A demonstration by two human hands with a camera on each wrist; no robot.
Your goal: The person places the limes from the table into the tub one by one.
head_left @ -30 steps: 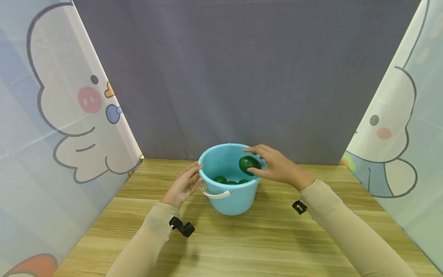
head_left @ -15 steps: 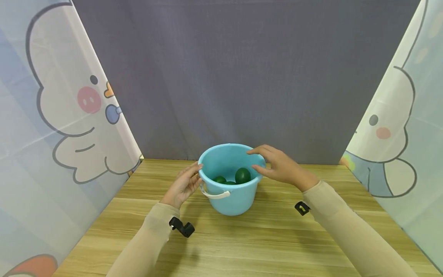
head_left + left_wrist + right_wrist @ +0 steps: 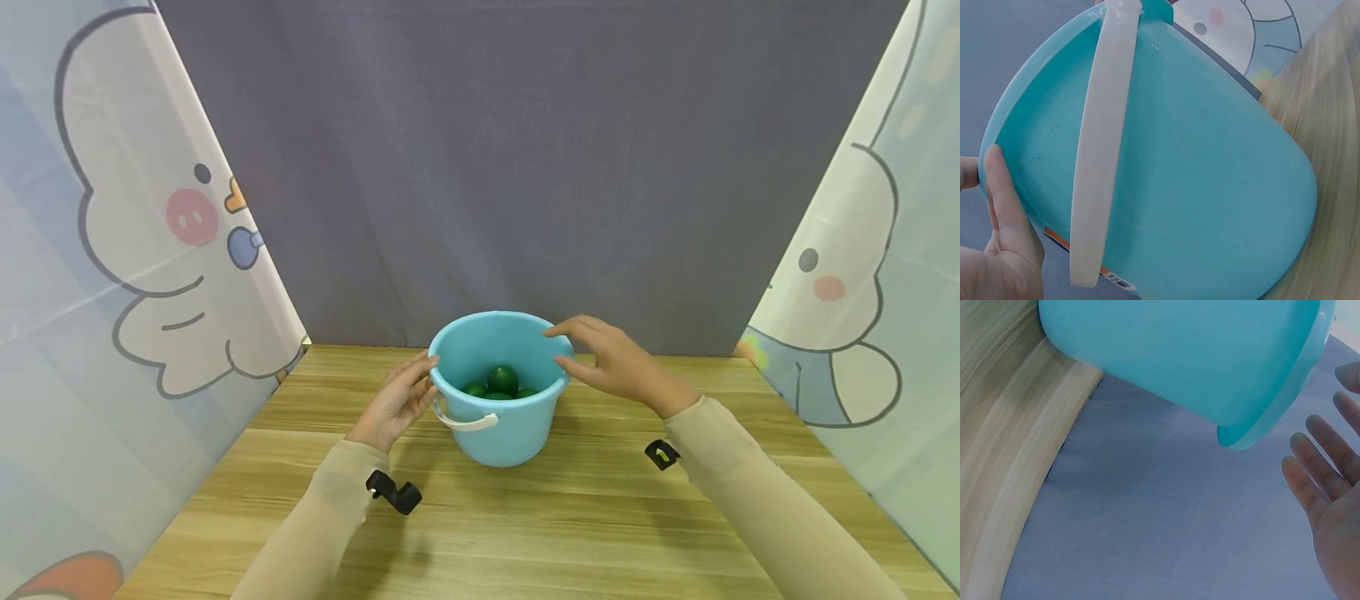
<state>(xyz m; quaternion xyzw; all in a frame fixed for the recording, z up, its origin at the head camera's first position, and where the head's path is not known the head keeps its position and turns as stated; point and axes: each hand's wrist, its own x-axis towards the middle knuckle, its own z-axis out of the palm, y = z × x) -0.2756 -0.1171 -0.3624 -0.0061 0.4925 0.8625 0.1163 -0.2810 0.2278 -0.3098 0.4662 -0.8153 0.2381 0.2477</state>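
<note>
A light-blue bucket (image 3: 501, 437) stands upright on the table, its white handle (image 3: 468, 423) hanging down at the front left. Inside lie several glossy, dark green, rounded fruits that look like avocados; one fruit (image 3: 502, 380) rests on top of the others. My left hand (image 3: 397, 400) grips the bucket's left rim, with fingers on both sides of the wall in the left wrist view (image 3: 1007, 250). At the right rim my right hand (image 3: 611, 358) is held with fingers spread and nothing between them; the right wrist view shows it apart from the bucket (image 3: 1179, 350). The bucket's floor is hidden.
The wooden table (image 3: 525, 533) reaches back to a dark grey curtain (image 3: 525, 167). Cartoon-printed cloths hang at the left (image 3: 142, 208) and right (image 3: 847, 292). A black band mount sits at each wrist.
My right hand has let go of a green fruit, which dropped into the bucket and rolled left onto the others. The hand has drawn slightly right. My left hand has stayed on the rim.
</note>
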